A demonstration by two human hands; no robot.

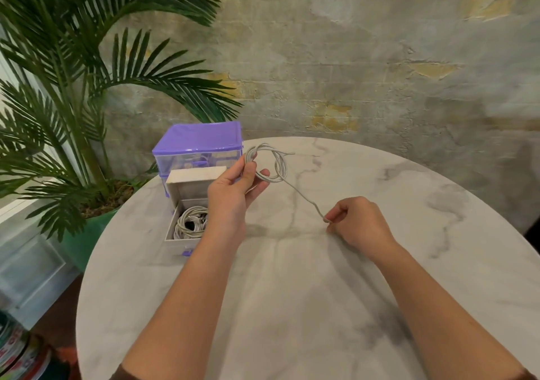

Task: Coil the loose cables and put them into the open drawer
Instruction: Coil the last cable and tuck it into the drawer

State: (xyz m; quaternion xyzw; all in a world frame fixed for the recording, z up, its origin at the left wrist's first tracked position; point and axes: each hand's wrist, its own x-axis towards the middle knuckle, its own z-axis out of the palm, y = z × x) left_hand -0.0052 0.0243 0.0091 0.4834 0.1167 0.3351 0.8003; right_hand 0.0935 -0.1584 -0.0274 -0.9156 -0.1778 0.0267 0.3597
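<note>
My left hand (233,191) holds up a grey cable (277,165), gripping its wound loops between thumb and fingers above the marble table. A straight tail of that cable runs down to the right, where my right hand (358,222) pinches it just over the tabletop. Left of my left hand, the open drawer (187,240) of a purple storage box (198,145) is pulled out toward me. Inside the drawer lies a bundle of coiled grey cables (191,224), partly hidden by my left wrist.
The round marble table (292,306) has its curved edge at left and far side. A potted palm (73,101) in a green pot stands off the table's left edge. A rough plastered wall rises behind. Colourful items lie on the floor at bottom left.
</note>
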